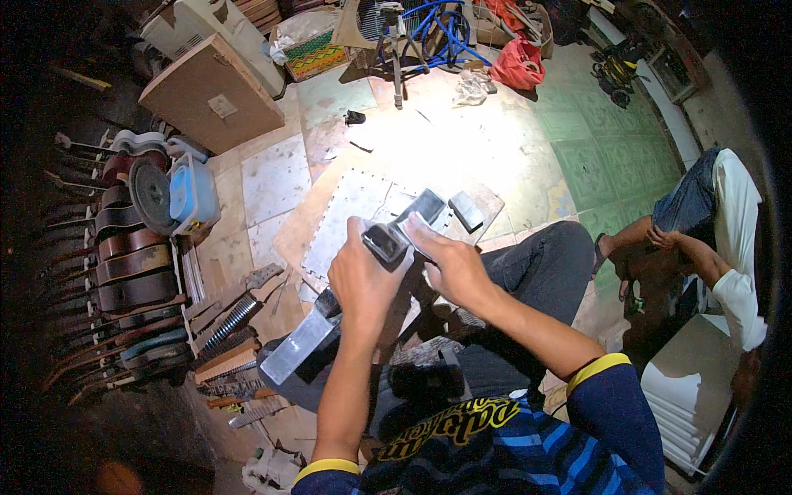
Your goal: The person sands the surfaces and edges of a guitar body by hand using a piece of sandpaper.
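Both my hands are on a dark grey, squared piece point(421, 202) with a glossy black end, held over my crossed legs. My left hand point(370, 280) has its fingers wrapped round it from the left. My right hand point(445, 264) grips it from the right, thumb along the top. A long bar with a pale grey end point(299, 345) angles down-left behind my left hand; whether it joins the held piece is hidden. A small grey block point(466, 210) lies just to the right on a board. Pale sheets point(338, 223) lie on the board under and beyond my hands.
A row of guitar bodies point(136, 256) lines the left, beside a tub point(191, 194) and tools point(235, 318). Boxes point(210, 95), blue tubing point(445, 29) and a red bag point(520, 62) lie at the back. At right, a seated person point(726, 231) is near a pale ridged object point(685, 388).
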`<action>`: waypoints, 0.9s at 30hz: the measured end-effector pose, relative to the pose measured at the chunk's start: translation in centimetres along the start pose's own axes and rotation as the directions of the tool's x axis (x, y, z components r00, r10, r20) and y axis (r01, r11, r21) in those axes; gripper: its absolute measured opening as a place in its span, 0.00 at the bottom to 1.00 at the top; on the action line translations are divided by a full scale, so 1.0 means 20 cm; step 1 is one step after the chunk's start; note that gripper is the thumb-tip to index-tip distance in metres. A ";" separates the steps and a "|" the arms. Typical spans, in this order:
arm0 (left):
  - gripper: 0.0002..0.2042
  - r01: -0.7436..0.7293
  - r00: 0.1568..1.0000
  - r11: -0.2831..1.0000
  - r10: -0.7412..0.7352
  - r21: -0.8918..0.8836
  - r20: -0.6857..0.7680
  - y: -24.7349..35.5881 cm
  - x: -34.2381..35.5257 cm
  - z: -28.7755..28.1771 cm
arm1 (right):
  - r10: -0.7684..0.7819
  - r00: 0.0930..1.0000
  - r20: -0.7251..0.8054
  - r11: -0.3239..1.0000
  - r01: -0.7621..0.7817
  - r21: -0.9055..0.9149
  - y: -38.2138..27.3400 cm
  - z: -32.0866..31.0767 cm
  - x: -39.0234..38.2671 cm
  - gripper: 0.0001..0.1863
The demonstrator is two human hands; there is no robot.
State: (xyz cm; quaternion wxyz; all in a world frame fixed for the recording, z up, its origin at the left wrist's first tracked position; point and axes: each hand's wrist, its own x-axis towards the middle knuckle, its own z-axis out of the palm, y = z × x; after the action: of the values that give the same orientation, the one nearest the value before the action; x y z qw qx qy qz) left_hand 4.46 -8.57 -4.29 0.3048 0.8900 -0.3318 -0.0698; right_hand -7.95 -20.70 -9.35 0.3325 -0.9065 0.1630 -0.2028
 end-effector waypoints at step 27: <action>0.30 -0.096 0.995 0.995 0.095 0.020 0.033 0.04 -0.01 -0.01 | 0.145 0.989 -0.020 0.963 -0.146 -0.227 0.20 -0.07 0.11 0.40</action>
State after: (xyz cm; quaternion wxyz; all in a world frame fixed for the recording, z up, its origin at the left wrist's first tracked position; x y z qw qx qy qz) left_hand 3.85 -8.83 -3.75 0.2930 0.8752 -0.3793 -0.0657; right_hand -7.32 -25.39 -10.40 0.2401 -0.9238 0.2518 -0.1596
